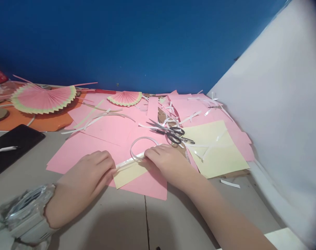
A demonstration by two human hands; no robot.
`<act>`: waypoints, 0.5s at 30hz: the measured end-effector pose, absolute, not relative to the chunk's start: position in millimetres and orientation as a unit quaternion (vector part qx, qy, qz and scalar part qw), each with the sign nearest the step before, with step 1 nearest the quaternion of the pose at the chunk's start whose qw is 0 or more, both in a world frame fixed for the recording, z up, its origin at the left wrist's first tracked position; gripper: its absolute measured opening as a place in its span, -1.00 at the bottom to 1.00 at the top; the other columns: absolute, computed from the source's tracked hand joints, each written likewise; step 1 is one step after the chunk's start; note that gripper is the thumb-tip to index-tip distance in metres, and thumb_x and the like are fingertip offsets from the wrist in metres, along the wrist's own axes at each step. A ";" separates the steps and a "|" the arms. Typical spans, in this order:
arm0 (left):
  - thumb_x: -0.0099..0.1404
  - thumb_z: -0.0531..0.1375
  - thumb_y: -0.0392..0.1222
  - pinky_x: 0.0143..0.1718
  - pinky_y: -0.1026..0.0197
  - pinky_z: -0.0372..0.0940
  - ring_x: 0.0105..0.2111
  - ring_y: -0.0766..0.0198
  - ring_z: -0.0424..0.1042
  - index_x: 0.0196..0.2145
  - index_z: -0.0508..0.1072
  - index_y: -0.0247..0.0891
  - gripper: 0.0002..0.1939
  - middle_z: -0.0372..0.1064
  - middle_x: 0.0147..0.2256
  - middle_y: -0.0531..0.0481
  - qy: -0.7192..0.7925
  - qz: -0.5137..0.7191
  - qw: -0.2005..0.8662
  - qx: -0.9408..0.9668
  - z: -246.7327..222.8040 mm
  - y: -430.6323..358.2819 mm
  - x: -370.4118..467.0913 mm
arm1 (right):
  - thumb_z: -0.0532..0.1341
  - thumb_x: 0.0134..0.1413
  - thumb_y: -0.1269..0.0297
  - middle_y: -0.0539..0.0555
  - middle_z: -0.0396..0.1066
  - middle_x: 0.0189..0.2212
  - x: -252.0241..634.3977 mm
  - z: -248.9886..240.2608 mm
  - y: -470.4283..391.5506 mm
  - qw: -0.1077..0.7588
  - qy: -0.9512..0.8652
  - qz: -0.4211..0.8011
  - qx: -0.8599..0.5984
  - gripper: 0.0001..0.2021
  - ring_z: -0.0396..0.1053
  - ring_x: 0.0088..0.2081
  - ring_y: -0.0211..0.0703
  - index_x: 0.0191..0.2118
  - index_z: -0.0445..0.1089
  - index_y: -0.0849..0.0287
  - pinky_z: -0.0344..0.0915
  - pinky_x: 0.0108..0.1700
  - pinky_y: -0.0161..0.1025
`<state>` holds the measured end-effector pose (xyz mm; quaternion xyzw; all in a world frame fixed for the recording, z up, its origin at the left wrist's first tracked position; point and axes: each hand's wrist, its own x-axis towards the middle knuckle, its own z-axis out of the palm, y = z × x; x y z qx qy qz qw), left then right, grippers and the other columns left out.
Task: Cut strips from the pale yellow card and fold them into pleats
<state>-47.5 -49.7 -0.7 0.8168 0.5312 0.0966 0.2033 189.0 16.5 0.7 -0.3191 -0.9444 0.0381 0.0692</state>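
A narrow pale yellow paper piece (129,175) lies over pink sheets (150,184), with a white strip (128,161) along its upper edge. At its left end my left hand (91,172) is closed, fingertips pinching the edge. My right hand (164,159) is closed at the other end, its fingers bent over the strip and paper. The fingertips of both hands are partly hidden. Just above them a thin white strip curls in a loop (144,138). Black-handled scissors (175,133) rest on the papers beyond my right hand.
Two pink paper fans with yellow-green edges (44,99) (125,98) lie at the back. A black phone-like slab (14,147) is on the left. Yellow sheets (215,149) and white scraps (230,183) lie on the right, beside a white wall (283,86). A blue wall (121,41) stands behind.
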 end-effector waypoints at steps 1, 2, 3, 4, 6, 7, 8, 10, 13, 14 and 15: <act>0.39 -0.12 -0.09 -0.33 0.12 0.11 -0.37 0.18 0.22 -0.42 0.28 -0.21 -0.69 0.21 -0.39 0.02 0.533 0.097 0.202 0.816 -0.1 -50.7 -49.1 | 0.07 0.25 0.28 0.01 0.41 -0.46 190.7 0.3 17.5 0.071 -0.942 0.040 -0.325 -0.82 0.32 -0.38 -0.20 -0.36 0.31 0.21 0.11 -0.30 -0.25; 0.39 -0.12 -0.09 -0.33 0.12 0.11 -0.36 0.18 0.22 -0.41 0.29 -0.21 -0.69 0.21 -0.39 0.02 0.535 0.096 0.201 0.815 0.6 -51.7 -50.6 | 0.08 0.25 0.28 0.00 0.41 -0.46 192.7 0.6 18.9 0.071 -0.940 0.045 -0.330 -0.82 0.32 -0.38 -0.21 -0.37 0.31 0.21 0.10 -0.31 -0.26; 0.39 -0.12 -0.08 -0.32 0.12 0.12 -0.36 0.18 0.23 -0.40 0.29 -0.21 -0.69 0.21 -0.38 0.02 0.537 0.096 0.198 0.814 1.4 -52.7 -52.0 | 0.09 0.24 0.29 0.00 0.41 -0.46 195.1 1.5 20.4 0.071 -0.939 0.047 -0.333 -0.82 0.32 -0.38 -0.21 -0.37 0.31 0.20 0.10 -0.32 -0.26; 0.39 -0.12 -0.08 -0.32 0.12 0.12 -0.36 0.19 0.23 -0.40 0.30 -0.21 -0.69 0.22 -0.38 0.02 0.539 0.096 0.194 0.814 2.0 -53.5 -53.4 | 0.08 0.24 0.29 0.01 0.40 -0.46 197.8 2.9 22.2 0.072 -0.938 0.046 -0.335 -0.82 0.31 -0.38 -0.21 -0.38 0.31 0.20 0.09 -0.32 -0.27; 0.39 -0.12 -0.06 -0.31 0.12 0.13 -0.37 0.19 0.24 -0.40 0.30 -0.21 -0.68 0.22 -0.38 0.02 0.543 0.099 0.186 0.813 2.7 -55.1 -56.0 | 0.07 0.25 0.33 0.01 0.38 -0.48 203.5 6.6 26.2 0.080 -0.938 0.038 -0.335 -0.81 0.29 -0.40 -0.21 -0.40 0.30 0.20 0.08 -0.33 -0.27; 0.39 -0.11 -0.05 -0.31 0.12 0.13 -0.36 0.19 0.24 -0.39 0.30 -0.20 -0.68 0.22 -0.38 0.02 0.545 0.100 0.183 0.812 2.7 -55.8 -57.3 | 0.06 0.25 0.35 0.01 0.37 -0.48 206.4 8.6 28.2 0.085 -0.939 0.032 -0.333 -0.81 0.28 -0.40 -0.21 -0.40 0.29 0.19 0.08 -0.33 -0.27; 0.39 -0.10 -0.04 -0.30 0.12 0.13 -0.36 0.19 0.24 -0.39 0.31 -0.20 -0.68 0.23 -0.37 0.03 0.547 0.101 0.182 0.811 2.7 -56.4 -58.3 | 0.05 0.24 0.38 0.01 0.35 -0.49 208.9 10.5 29.9 0.091 -0.938 0.027 -0.332 -0.81 0.27 -0.41 -0.21 -0.41 0.28 0.19 0.08 -0.33 -0.27; 0.39 -0.09 -0.02 -0.29 0.13 0.14 -0.34 0.20 0.25 -0.38 0.31 -0.20 -0.68 0.23 -0.36 0.03 0.552 0.103 0.185 0.807 2.5 -57.5 -59.7 | 0.05 0.23 0.41 0.01 0.34 -0.49 212.9 14.4 32.4 0.096 -0.936 0.024 -0.337 -0.81 0.26 -0.41 -0.21 -0.42 0.26 0.18 0.07 -0.32 -0.27; 0.39 -0.09 -0.02 -0.28 0.15 0.15 -0.32 0.20 0.25 -0.37 0.31 -0.20 -0.69 0.24 -0.35 0.03 0.555 0.105 0.199 0.801 3.2 -58.1 -58.9 | 0.04 0.24 0.39 -0.02 0.31 -0.53 215.1 19.8 32.8 0.074 -0.928 0.041 -0.363 -0.78 0.24 -0.44 -0.22 -0.46 0.22 0.15 0.05 -0.37 -0.29; 0.39 -0.09 -0.02 -0.28 0.15 0.15 -0.32 0.21 0.25 -0.37 0.31 -0.20 -0.69 0.24 -0.35 0.03 0.554 0.105 0.205 0.800 3.7 -57.9 -57.9 | 0.04 0.24 0.38 -0.03 0.29 -0.54 215.2 21.5 32.1 0.059 -0.923 0.051 -0.376 -0.77 0.24 -0.46 -0.22 -0.48 0.19 0.14 0.03 -0.40 -0.29; 0.40 -0.10 -0.03 -0.28 0.15 0.15 -0.32 0.21 0.25 -0.37 0.31 -0.20 -0.69 0.23 -0.35 0.03 0.553 0.103 0.210 0.800 4.2 -57.6 -56.7 | 0.04 0.24 0.35 -0.04 0.28 -0.56 215.1 22.9 31.2 0.042 -0.918 0.063 -0.390 -0.76 0.23 -0.48 -0.23 -0.49 0.17 0.13 0.01 -0.44 -0.30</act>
